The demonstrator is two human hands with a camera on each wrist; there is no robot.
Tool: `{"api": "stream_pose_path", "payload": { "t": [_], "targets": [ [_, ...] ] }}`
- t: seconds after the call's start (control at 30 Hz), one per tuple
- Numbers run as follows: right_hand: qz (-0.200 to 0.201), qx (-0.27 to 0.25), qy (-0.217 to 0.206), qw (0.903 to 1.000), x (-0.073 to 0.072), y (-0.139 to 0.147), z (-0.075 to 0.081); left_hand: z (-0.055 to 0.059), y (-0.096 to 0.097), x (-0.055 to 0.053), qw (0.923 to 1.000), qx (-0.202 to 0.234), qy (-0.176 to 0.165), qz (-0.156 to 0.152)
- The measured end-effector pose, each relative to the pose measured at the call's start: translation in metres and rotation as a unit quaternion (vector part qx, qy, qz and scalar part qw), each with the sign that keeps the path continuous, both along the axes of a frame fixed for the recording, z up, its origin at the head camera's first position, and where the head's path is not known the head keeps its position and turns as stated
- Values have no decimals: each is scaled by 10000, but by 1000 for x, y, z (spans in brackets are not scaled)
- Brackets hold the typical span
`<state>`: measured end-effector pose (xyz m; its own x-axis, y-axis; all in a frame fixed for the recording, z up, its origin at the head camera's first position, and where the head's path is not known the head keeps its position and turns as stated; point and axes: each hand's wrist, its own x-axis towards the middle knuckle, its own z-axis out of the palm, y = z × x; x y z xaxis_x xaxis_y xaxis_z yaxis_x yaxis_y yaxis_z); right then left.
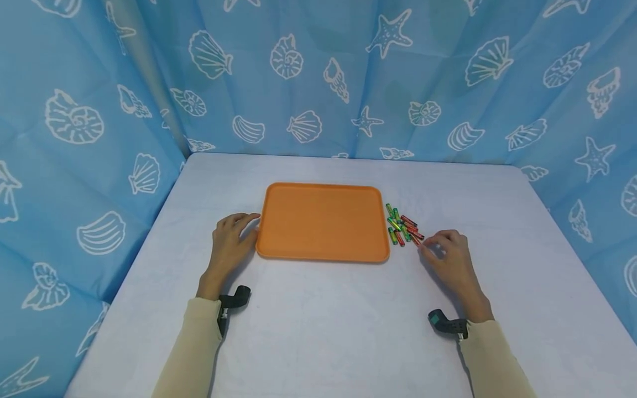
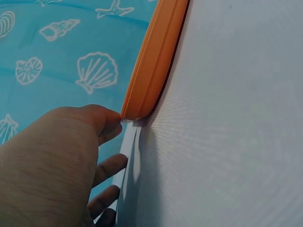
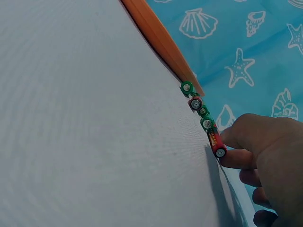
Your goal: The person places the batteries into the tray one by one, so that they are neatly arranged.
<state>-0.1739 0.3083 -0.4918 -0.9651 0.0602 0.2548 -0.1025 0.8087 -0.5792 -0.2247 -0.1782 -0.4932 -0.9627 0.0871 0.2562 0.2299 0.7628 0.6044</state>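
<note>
An orange tray (image 1: pixel 323 224) lies flat on the white tabletop. At its left rim rests my left hand (image 1: pixel 230 243), the thumb and forefinger tips touching the edge and the other fingers loose beneath in the left wrist view. Right of the tray lies a loose heap of small green and red batteries (image 1: pixel 395 224). My right hand (image 1: pixel 452 260) is at the near right side of this heap. Its thumb and forefinger pinch a red battery (image 3: pixel 216 142), which sits low at the tabletop.
A white cloth (image 1: pixel 328 326) covers the table. Blue curtains (image 1: pixel 308 77) with white shell and starfish prints hang behind it and along the sides. Each wrist carries a black camera, such as the right one (image 1: pixel 445 323).
</note>
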Motion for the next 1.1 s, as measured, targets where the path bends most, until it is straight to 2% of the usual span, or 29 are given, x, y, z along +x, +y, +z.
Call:
{"api": "stream_pose_path", "payload": {
  "t": [0.27, 0.5, 0.87, 1.1],
  "targets": [
    [312, 163, -117, 9993, 0, -3, 0, 4, 2, 3, 9999, -102, -12, 19],
    [635, 234, -31, 9977, 0, -2, -1, 5, 3, 2, 9999, -106, 29, 19],
    [556, 269, -88, 9981, -5, 0, -6, 3, -1, 3, 9998, -169, 112, -22],
    [587, 388, -423, 9966, -7, 1, -2, 2, 1, 1, 9999, -92, -8, -43]
  ]
}}
